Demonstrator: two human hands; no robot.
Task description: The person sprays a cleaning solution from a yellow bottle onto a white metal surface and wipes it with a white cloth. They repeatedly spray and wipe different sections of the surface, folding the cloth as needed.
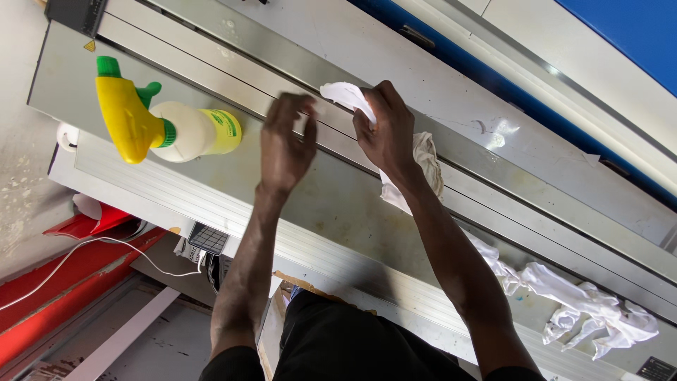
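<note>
A yellow-and-white spray bottle (162, 127) lies on the bench (338, 212). To its right, your left hand (285, 144) hovers open, holding nothing. Further right of the bottle, your right hand (386, 127) grips a white cloth (416, 166) against the bench.

Brightness: bright, even daylight, colours vivid.
Glare: pale sheen on the metal surface (451, 106) beyond the right hand (386, 127); the white cloth (352, 95) in that hand is nearly blown out.
Shadows: soft and faint beneath both hands.
Blur: left hand (285, 144) smeared at the fingers; the right hand is sharper.
Focus: yellow spray bottle (162, 127) left of the left hand is crisp.
Distortion: straight rails run tilted, wide-angle view.
</note>
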